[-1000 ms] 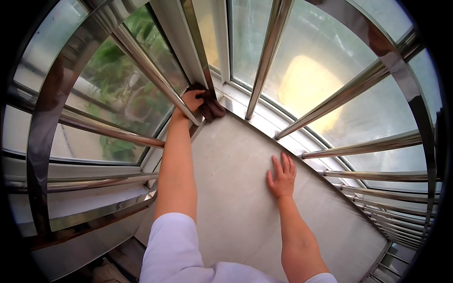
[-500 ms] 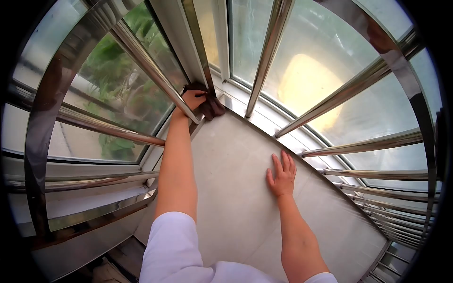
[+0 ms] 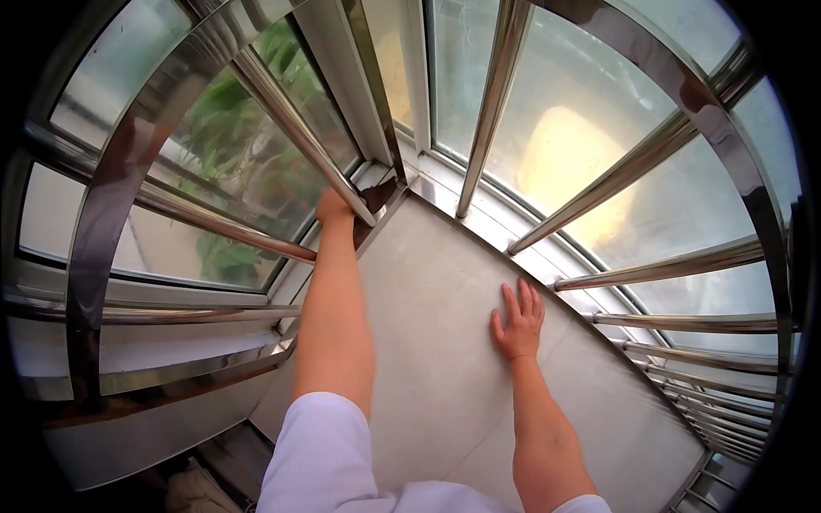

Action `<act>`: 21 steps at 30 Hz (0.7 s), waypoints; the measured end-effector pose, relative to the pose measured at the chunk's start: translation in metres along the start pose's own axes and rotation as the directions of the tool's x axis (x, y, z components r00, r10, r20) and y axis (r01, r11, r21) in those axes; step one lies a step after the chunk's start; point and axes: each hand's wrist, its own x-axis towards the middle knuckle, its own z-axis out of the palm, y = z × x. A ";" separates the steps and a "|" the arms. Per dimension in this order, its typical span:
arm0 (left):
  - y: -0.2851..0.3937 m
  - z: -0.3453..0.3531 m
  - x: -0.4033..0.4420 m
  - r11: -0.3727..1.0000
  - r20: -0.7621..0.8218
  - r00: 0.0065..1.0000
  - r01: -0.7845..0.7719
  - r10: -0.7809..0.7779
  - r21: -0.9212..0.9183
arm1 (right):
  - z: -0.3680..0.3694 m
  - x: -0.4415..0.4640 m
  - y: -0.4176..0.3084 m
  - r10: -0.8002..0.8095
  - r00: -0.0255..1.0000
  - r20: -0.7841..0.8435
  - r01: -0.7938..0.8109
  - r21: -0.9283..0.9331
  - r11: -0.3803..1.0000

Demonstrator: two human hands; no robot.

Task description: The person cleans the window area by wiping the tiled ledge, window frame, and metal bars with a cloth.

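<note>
My left hand reaches between the metal bars into the far left corner of the window sill. It holds a dark brown cloth, bunched low in the corner behind an upright bar. That bar partly covers the hand, and most of its fingers are hidden. My right hand lies on the pale tiled ledge with its fingers spread, close to the metal strip below the right-hand bars. Nothing is in it.
Shiny metal bars rise along both sides, joined by a curved flat band. Behind them stand a window pane with green plants on the left and a frosted pane on the right. Dark items lie at the lower left.
My left hand has moved behind the bar, deeper into the corner, taking the cloth with it; less of both shows now. My right hand stays on the ledge. The view has shifted slightly.
</note>
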 end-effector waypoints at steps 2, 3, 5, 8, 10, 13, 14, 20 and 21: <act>-0.008 0.023 0.021 0.911 -0.092 0.965 -0.262 0.245 -0.317 | 0.000 0.001 0.001 0.002 1.000 -0.002 -0.002 -0.004 1.000; -0.007 0.035 0.031 0.796 -0.166 0.886 -0.461 0.432 -0.392 | 0.000 0.000 0.000 -0.001 1.000 -0.004 0.001 0.003 1.000; 0.001 0.036 0.039 0.630 -0.256 0.768 -0.633 0.588 -0.451 | 0.000 0.001 -0.001 0.005 1.000 0.001 -0.005 0.002 1.000; 0.007 0.030 0.046 0.622 0.267 0.812 -0.145 0.520 -0.770 | 0.001 0.002 0.001 0.003 1.000 -0.001 -0.003 -0.002 1.000; 0.004 0.030 0.051 0.642 0.388 0.817 0.028 0.427 -0.766 | 0.002 0.000 -0.001 0.002 1.000 0.005 -0.002 -0.004 1.000; -0.001 0.042 0.051 0.326 0.299 0.729 0.110 0.616 -0.939 | 0.002 0.002 -0.001 0.008 1.000 0.008 -0.008 -0.008 1.000; 0.003 0.044 0.053 0.322 0.299 0.727 0.113 0.618 -0.940 | 0.004 0.002 0.000 0.002 1.000 0.008 -0.002 -0.009 1.000; 0.021 0.034 0.038 0.578 0.291 0.783 -0.106 0.550 -0.809 | 0.002 0.003 -0.002 0.000 1.000 0.013 0.000 -0.023 1.000; 0.022 0.030 0.037 0.624 0.287 0.786 -0.155 0.548 -0.766 | 0.002 0.002 -0.002 0.003 1.000 0.020 -0.002 -0.030 1.000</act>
